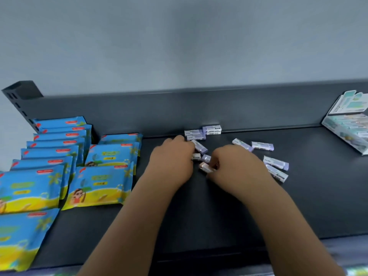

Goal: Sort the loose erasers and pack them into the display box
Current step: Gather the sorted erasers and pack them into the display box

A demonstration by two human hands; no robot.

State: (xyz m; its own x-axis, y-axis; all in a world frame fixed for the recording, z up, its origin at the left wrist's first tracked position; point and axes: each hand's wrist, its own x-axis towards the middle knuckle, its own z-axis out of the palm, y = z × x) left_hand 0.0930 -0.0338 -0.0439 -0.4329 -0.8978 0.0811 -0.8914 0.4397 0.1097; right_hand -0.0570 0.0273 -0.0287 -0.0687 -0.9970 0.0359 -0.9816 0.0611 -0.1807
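the loose erasers are small rectangular blocks in glossy lilac-and-white sleeves, scattered midway along the matte dark metal shelf; the printed card display box stands well apart at far right. the right hand pinches one pale eraser in curled fingers; the left hand curls over others, hiding them, so its grip cannot be told. glossy blue-and-yellow packets overlap in rows at left.
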